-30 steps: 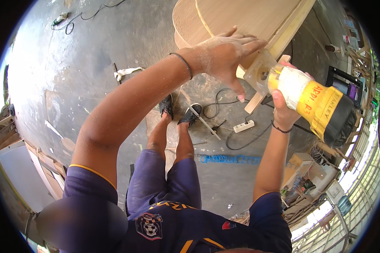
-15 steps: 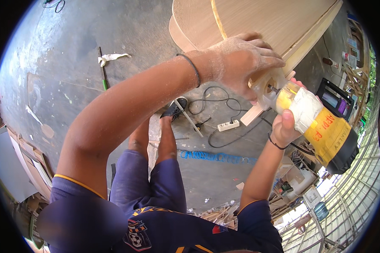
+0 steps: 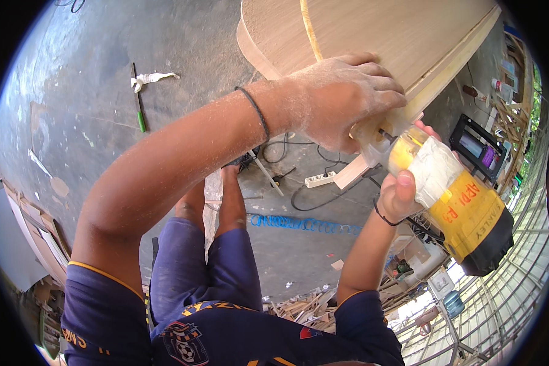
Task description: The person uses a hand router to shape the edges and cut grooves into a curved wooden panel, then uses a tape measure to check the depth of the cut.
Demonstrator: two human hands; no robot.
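Observation:
A yellow and black trim router (image 3: pixel 463 207), with white tape around its middle and a clear plastic base (image 3: pixel 378 137), is held tilted on its side. My left hand (image 3: pixel 348 100), dusted with wood powder, is closed over the clear base, its fingers curled past the near edge of a large wooden panel (image 3: pixel 378 36). Around the router's collar and taped part wraps my right hand (image 3: pixel 399 194), thumb showing on the near side. A bit shows inside the base. Its tip and its contact with the wood are hidden by my left hand.
Below the base juts a pale wooden strip (image 3: pixel 351 172). On the floor lie a white power strip (image 3: pixel 321 180) with black cables, a coiled blue hose (image 3: pixel 293 223) and a green-handled tool (image 3: pixel 140 119) with a white rag. A dark frame (image 3: pixel 477 149) and wood scraps lie at the right.
The router's rear end has swung a little downward. Both hands have shifted slightly left in the picture and keep their hold; the view of the floor has shifted too.

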